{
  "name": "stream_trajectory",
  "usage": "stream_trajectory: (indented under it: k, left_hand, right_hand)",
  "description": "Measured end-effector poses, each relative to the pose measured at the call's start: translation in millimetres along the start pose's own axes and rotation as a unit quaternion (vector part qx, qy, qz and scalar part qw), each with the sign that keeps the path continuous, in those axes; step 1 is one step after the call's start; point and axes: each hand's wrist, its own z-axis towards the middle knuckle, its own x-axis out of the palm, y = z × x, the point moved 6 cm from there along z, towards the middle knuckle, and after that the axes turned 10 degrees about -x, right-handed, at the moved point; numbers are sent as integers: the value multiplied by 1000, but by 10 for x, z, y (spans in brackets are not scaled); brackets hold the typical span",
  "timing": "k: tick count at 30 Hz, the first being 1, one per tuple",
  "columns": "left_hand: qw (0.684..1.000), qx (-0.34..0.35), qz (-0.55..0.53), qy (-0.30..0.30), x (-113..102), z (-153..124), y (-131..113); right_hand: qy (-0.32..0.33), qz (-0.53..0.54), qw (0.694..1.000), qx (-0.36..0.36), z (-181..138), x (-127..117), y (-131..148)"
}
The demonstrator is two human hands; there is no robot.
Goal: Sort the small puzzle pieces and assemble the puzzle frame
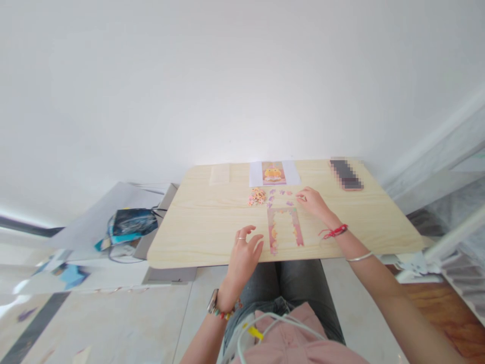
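Observation:
My right hand [313, 203] is over the far part of the table, thumb and forefinger pinched on what looks like a small puzzle piece, mostly hidden by the fingers. Just left of it lie several loose purple and pink puzzle pieces [282, 192]. A heap of mixed puzzle pieces [257, 197] sits farther left. Nearer to me is a partly joined puzzle border [271, 222], with a top and two sides around bare wood. My left hand [245, 253] hovers by the border's lower left, fingers apart and holding nothing.
Behind the pieces, a printed reference picture [274, 173] lies against the wall. A clear, flat sheet or bag [220, 174] is at the table's [197, 222] back left. A phone [346, 174] rests at the back right. Left of the table stands a grey surface with a dark bag [134, 222].

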Motion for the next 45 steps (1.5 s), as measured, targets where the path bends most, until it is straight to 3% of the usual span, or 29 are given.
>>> stream_trajectory:
  k: [15,24,29,34,36,40,45]
  left_hand:
    - [999,-35,4,0,7,-44,109]
    - [1000,-20,3,5,25,3,70]
    - [998,36,-5,46,199,511,25]
    - [989,91,2,117,644,1398,-83]
    - [981,130,17,143,840,1629,-167]
    - [956,206,51,203,1130,1750,-300]
    - [961,184,42,200,1150,1735,-309]
  right_hand:
    - [31,-9,999,1,289,274,-123]
    - [109,59,986,-114,246,203,-73]
    - [47,2,999,-25,207,122,-148]
    - [43,-56,996,57,161,218,-20]
    - [47,-70,994,74,168,257,33]
    - [51,-75,994,66,204,273,62]
    - [74,-72,995,5,221,245,60]
